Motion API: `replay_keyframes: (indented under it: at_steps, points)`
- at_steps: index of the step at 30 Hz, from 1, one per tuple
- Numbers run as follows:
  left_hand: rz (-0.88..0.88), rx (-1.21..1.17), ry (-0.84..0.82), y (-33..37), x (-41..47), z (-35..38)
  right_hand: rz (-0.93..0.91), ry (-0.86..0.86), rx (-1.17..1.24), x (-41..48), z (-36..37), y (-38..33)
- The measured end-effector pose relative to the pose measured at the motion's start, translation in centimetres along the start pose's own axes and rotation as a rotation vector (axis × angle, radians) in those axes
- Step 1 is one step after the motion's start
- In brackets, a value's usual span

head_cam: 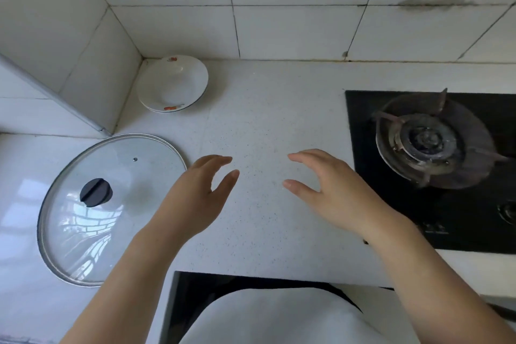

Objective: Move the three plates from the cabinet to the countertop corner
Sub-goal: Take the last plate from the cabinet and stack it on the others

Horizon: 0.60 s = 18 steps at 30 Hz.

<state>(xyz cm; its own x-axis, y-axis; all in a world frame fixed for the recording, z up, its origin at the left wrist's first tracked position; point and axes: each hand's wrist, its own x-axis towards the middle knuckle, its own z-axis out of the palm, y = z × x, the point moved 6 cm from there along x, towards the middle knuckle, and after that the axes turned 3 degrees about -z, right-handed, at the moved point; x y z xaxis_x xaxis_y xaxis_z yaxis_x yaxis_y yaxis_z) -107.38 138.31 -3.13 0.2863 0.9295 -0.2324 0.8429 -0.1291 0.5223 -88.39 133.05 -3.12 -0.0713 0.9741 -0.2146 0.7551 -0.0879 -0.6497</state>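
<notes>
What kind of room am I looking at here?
Most likely a home kitchen: a gas burner, a glass pot lid on the speckled countertop, and stacked plates in the tiled corner.

Glass lid [117, 232] with metal rim lies flat at left, black knob [96, 193] up, small vent hole [135, 159] near its far edge. Black glass gas hob [391, 218] is set into the speckled worktop [265, 120] at right. Grimy burner [427, 138] sits under a metal pan support, and a control dial [508, 211] is cut off at the frame edge. White tiled wall [293, 31] runs behind, with a dark stain [435, 3] on a grout line at upper right.
</notes>
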Motion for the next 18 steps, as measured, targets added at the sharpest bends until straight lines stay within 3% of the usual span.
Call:
replay_keyframes:
  at_steps: [7, 18]
  points:
    - [0.305, -0.028, -0.197, 5.0, -1.0, 1.3, 0.124, 0.187, 0.018, -6.5, -2.0, -0.9]
    - [0.472, -0.061, -0.509, 9.7, -3.8, 8.8, 0.42, 0.378, 0.053, -16.7, 0.5, 1.0]
